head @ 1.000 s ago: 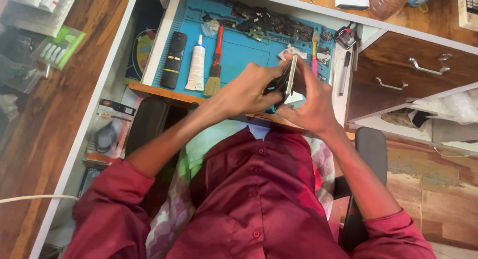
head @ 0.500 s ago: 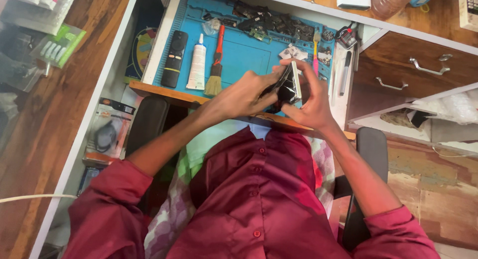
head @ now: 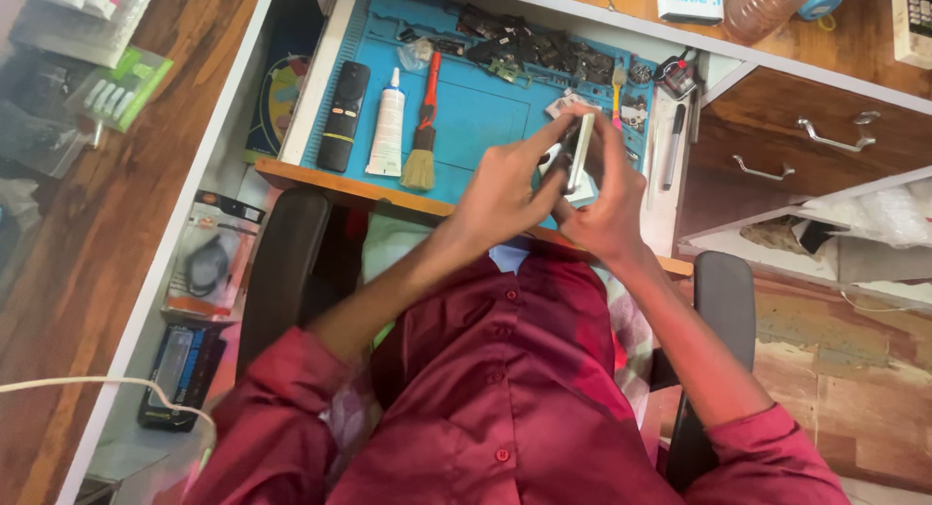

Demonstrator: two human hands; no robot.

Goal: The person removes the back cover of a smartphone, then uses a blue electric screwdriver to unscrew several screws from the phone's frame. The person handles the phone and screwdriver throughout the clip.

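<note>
Looking down past a maroon shirt (head: pixel 505 388), we see the blue mat (head: pixel 485 117) spread across the pulled-out desk tray, and everything else sits in relation to it. Right of the mat, wooden drawers (head: pixel 806 141) with metal handles; left of the mat, a strip of wooden floor (head: pixel 107 204) with packets lying on it. On the mat's left edge lies a black remote (head: pixel 342 115), and just beside that, further onto the mat, a white tube (head: pixel 387 124), then a brush (head: pixel 423 131) with an orange handle and pale bristles. Along the mat's far edge there's a heap of small dark parts (head: pixel 524 44), too tangled to tell apart. Over the mat's near right corner, both hands meet: the left hand (head: pixel 505 189) has its fingers curled and pinching the phone (head: pixel 580 153), which stands on edge, thin side up. The right hand (head: pixel 607 199) wraps in from the other side, fingers pressed together against the phone's face. Whether the phone touches the mat, I cannot tell.
</note>
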